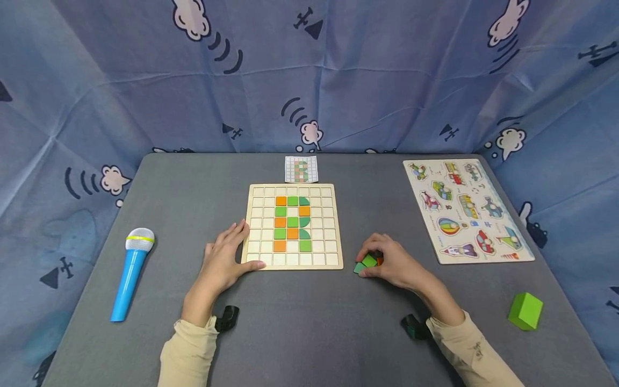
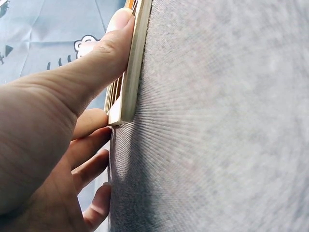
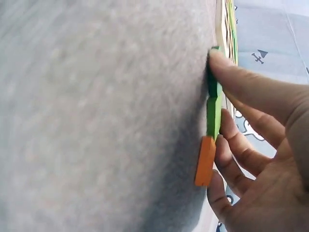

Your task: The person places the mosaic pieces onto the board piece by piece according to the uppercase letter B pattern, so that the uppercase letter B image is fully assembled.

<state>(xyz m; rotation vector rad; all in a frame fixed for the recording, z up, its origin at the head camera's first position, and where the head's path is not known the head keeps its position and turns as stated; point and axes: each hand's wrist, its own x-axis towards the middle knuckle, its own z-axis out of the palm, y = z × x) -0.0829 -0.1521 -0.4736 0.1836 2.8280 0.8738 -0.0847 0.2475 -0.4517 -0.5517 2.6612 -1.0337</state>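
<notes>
A square wooden grid board [image 1: 326,262] lies flat mid-table, with orange, green and rounded dark green tiles in its cells. My left hand [image 1: 223,259] steadies its lower left corner, thumb on the near edge and fingers along the left side. To the right of the board, my right hand [image 1: 394,262] curls its fingers around a few loose tiles. Its thumb touches a dark green tile [image 3: 213,82]; a light green tile [image 3: 214,116] and an orange tile [image 3: 205,162] lie in line with it. The fingers partly hide these tiles in the head view.
A pattern card [image 1: 301,170] lies against the board's far edge. At far left is a blue toy microphone [image 1: 129,282]. A picture puzzle board [image 1: 466,212] lies at far right, with a green block [image 1: 525,311] nearer. A patterned cloth [image 1: 309,75] hangs behind the table.
</notes>
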